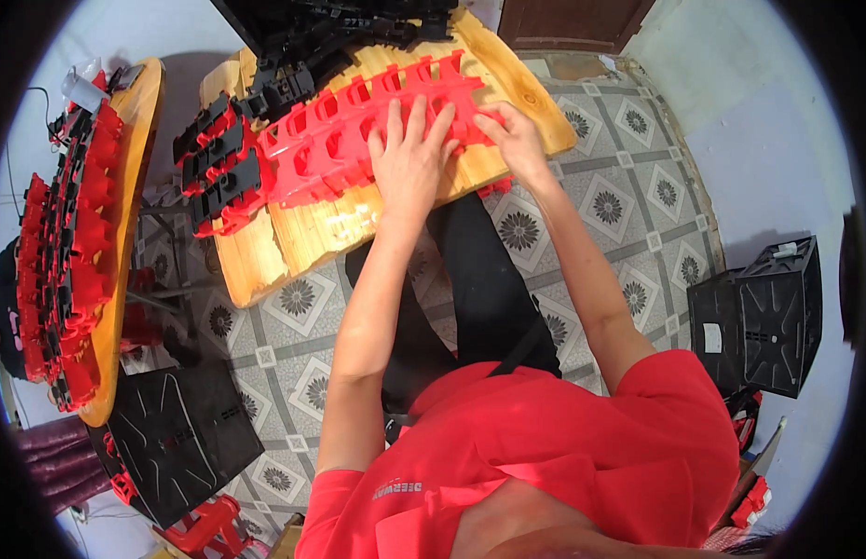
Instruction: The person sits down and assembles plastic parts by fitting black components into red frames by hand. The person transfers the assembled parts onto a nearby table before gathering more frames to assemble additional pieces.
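Paved with grey flower-patterned floor tiles (pixel 605 205), and furnished with a glossy yellow-brown wooden table (pixel 321 229). Lays the left hand (pixel 409 154) over a long, bright red, ribbed plastic sheet (pixel 349 119), with fingers spread and pinching nothing. Sets the right hand (pixel 512 135) at the sheet's right end with fingers curled; cannot tell whether pinching the rim or merely resting against it.

Could drag the sheet askew by pulling with the right hand while pressing unevenly with the left. Might bend a thin rib by leaning on one spot. Could tip the left end too, judging by the black plastic blocks (pixel 230 182) there, seemingly reaching past the table's side. Risks snagging the jumbled heap of black plastic parts (pixel 344 33) by shoving outward.

Lies slantwise on the table, between the black heap and the near edge. Looks shiny and ladder-like, pierced by rows of openings, with raised tabs along the far side; cannot tell whether one moulding or several side by side.
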The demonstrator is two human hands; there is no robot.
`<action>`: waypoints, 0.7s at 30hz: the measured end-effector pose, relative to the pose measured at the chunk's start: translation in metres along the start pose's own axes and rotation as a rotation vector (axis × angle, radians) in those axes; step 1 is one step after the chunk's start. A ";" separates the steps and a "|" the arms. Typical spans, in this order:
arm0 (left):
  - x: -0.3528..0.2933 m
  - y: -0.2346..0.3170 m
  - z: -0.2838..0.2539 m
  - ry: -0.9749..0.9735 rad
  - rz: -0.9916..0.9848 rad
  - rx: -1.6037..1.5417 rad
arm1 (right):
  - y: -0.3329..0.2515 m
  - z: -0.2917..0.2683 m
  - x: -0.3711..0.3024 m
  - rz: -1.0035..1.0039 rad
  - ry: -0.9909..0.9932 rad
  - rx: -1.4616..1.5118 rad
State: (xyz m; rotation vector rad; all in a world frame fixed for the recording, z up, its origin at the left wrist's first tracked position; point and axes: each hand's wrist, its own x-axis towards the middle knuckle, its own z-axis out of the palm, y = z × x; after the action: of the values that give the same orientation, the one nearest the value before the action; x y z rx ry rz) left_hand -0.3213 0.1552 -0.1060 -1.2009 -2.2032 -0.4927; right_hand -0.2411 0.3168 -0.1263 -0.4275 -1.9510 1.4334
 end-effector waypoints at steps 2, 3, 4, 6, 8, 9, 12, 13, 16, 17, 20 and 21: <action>0.003 0.002 0.007 -0.043 -0.003 -0.035 | 0.009 -0.033 0.006 0.116 0.012 -0.001; 0.000 0.002 0.004 -0.105 -0.021 -0.060 | 0.004 -0.042 0.004 0.114 0.015 0.003; -0.004 0.002 0.002 -0.104 -0.017 -0.057 | -0.002 -0.054 0.001 0.060 0.093 -0.007; 0.004 0.006 -0.017 -0.019 -0.094 -0.216 | -0.042 -0.056 -0.009 -0.085 0.099 -0.057; 0.014 0.018 -0.038 0.077 -0.312 -0.818 | -0.075 -0.046 -0.019 -0.612 -0.077 -0.360; 0.021 0.026 -0.053 0.182 -0.492 -1.141 | -0.083 -0.040 -0.021 -1.052 -0.204 -0.614; 0.023 0.016 -0.073 0.285 -0.875 -1.639 | -0.115 -0.017 0.001 -0.958 -0.563 -0.209; 0.014 0.010 -0.068 0.325 -0.957 -1.686 | -0.104 -0.016 0.021 -0.693 -0.509 0.005; -0.011 -0.004 -0.073 0.327 -1.014 -1.863 | -0.049 0.005 0.123 -0.238 -0.070 -0.041; -0.017 -0.004 -0.076 0.318 -1.008 -1.864 | -0.015 0.010 0.165 -0.206 0.045 -0.284; -0.032 -0.007 -0.078 0.292 -0.972 -1.891 | 0.052 0.026 0.242 -0.048 0.098 -0.574; -0.039 -0.008 -0.080 0.296 -0.966 -1.874 | 0.056 0.041 0.249 -0.092 0.134 -0.637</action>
State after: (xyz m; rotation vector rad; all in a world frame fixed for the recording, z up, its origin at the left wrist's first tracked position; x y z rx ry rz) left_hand -0.2869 0.0812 -0.0704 -0.3201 -1.4299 -3.1811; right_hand -0.4554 0.4595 -0.1059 -0.6831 -2.2512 0.6772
